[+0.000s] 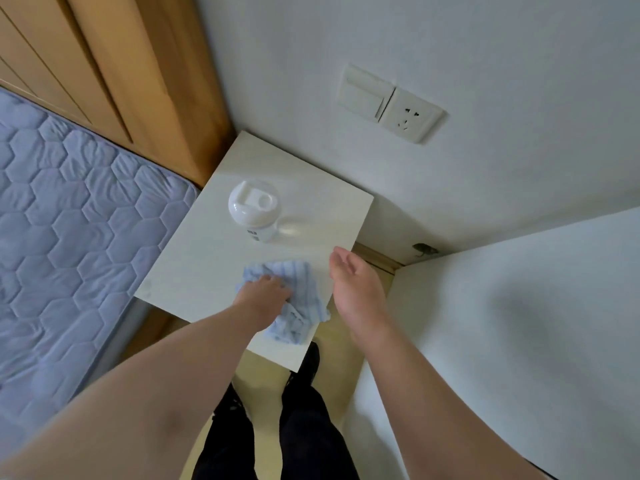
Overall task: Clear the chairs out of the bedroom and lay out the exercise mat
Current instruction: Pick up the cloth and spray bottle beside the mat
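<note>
My left hand [265, 292] presses down on a crumpled light-blue striped cloth [299, 296] lying at the near right part of a white bedside table top [207, 258]. My right hand [356, 282] hovers open, fingers apart, just past the table's right edge and holds nothing. A white bottle [254, 211] with a round flip lid stands near the middle of the table top. No chair and no exercise mat appear in this view.
A bed with a pale-blue quilted mattress [69, 230] lies to the left, against a wooden headboard [114, 71]. A white wall with a switch and socket [391, 102] rises behind the table. A white surface [519, 323] fills the right. My legs stand on a narrow floor strip [332, 348].
</note>
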Demonstrator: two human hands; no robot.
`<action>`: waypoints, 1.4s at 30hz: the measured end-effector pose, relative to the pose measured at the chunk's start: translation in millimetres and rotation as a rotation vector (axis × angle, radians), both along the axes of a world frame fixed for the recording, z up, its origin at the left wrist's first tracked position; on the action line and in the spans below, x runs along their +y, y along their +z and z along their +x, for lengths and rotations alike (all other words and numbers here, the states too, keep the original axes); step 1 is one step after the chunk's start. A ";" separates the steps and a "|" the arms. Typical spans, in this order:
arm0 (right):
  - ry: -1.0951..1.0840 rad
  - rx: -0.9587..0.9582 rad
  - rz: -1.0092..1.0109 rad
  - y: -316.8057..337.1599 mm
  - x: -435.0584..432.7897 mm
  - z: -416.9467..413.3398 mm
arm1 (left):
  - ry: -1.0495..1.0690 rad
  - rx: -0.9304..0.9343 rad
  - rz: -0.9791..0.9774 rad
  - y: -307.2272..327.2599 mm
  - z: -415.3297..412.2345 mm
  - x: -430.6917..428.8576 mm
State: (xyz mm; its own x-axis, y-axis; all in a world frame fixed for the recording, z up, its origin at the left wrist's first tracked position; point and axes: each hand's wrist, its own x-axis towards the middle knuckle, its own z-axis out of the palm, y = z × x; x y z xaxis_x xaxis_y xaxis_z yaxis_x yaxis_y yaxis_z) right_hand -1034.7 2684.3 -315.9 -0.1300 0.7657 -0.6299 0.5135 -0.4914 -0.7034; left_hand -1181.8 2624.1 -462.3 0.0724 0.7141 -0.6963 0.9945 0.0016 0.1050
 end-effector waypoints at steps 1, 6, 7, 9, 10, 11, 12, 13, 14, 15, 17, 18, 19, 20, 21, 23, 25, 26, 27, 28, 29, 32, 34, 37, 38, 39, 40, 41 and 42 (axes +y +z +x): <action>-0.001 0.005 -0.006 -0.4 -1.0 -3.1 | 0.071 -0.049 0.002 -0.8 -0.9 -6.3; 0.007 0.025 -0.023 10.8 -7.0 -29.1 | 0.404 -0.240 0.076 25.9 -27.3 -39.9; 0.018 0.022 -0.018 15.7 -8.3 -36.9 | 0.460 -0.256 0.096 37.0 -34.9 -46.2; 0.060 -0.019 0.026 25.2 -13.9 -53.7 | 0.570 -0.267 0.151 63.5 -53.8 -60.9; 0.082 -0.052 0.048 24.2 -14.6 -57.0 | 0.618 -0.270 0.180 69.8 -58.7 -65.0; 0.116 -0.082 0.077 30.3 -19.7 -66.7 | 0.666 -0.263 0.219 84.8 -71.4 -73.7; 0.141 -0.118 0.103 35.4 -24.5 -74.2 | 0.708 -0.255 0.249 98.7 -82.6 -82.7; 0.164 -0.162 0.131 36.3 -25.9 -78.5 | 0.739 -0.247 0.276 109.2 -90.4 -87.8; 0.189 -0.208 0.163 38.3 -28.0 -84.4 | 0.762 -0.239 0.308 121.0 -100.5 -93.5; 0.211 -0.258 0.199 34.8 -26.5 -86.2 | 0.770 -0.229 0.326 128.8 -106.9 -95.1; 0.263 -0.331 0.282 36.0 -32.8 -100.5 | 0.788 -0.202 0.349 152.0 -125.4 -108.2; 0.285 -0.359 0.313 32.4 -33.9 -106.1 | 0.800 -0.190 0.349 158.8 -131.3 -111.6; 0.313 -0.379 0.351 30.6 -33.7 -115.7 | 0.815 -0.175 0.355 167.0 -139.3 -114.4; 0.339 -0.410 0.373 27.2 -33.2 -121.6 | 0.818 -0.162 0.363 172.2 -143.1 -115.5; 0.377 -0.451 0.394 24.8 -29.9 -129.6 | 0.830 -0.152 0.382 177.6 -148.2 -116.4; 0.479 -0.540 0.411 16.9 -19.3 -142.9 | 0.862 -0.156 0.405 185.1 -155.1 -116.9; 0.575 -0.611 0.415 7.6 -5.8 -153.0 | 0.891 -0.158 0.422 189.1 -159.4 -115.0; 0.628 -0.643 0.416 2.8 0.8 -157.7 | 0.914 -0.154 0.428 190.3 -161.8 -114.0; 0.684 -0.675 0.425 -2.1 8.3 -160.7 | 0.941 -0.151 0.432 191.9 -163.1 -112.9; 0.745 -0.707 0.439 -8.0 15.7 -164.6 | 0.981 -0.148 0.438 192.8 -164.7 -113.7; 0.804 -0.740 0.455 -12.5 23.4 -167.9 | 1.020 -0.149 0.451 193.6 -165.8 -115.0; 0.936 -0.780 0.436 -24.2 41.2 -175.1 | 1.102 -0.151 0.482 195.7 -168.5 -121.0; 0.985 -0.786 0.407 -31.6 44.9 -183.8 | 1.157 -0.135 0.483 194.9 -170.4 -128.0; 1.016 -0.851 0.455 -42.4 44.7 -189.3 | 1.246 -0.135 0.491 195.1 -169.6 -149.6; 1.009 -0.855 0.475 -45.0 46.8 -187.7 | 1.273 -0.145 0.502 195.5 -169.2 -159.6; 1.005 -0.855 0.486 -46.1 51.2 -184.6 | 1.295 -0.156 0.517 195.5 -168.5 -169.5; 1.010 -0.851 0.485 -45.1 55.5 -180.9 | 1.319 -0.161 0.536 194.9 -169.4 -180.6; 1.058 -0.857 0.504 -43.9 52.6 -184.3 | 1.377 -0.165 0.556 195.7 -169.8 -200.0; 1.109 -0.897 0.538 -42.0 51.8 -182.6 | 1.396 -0.172 0.577 195.4 -169.3 -209.7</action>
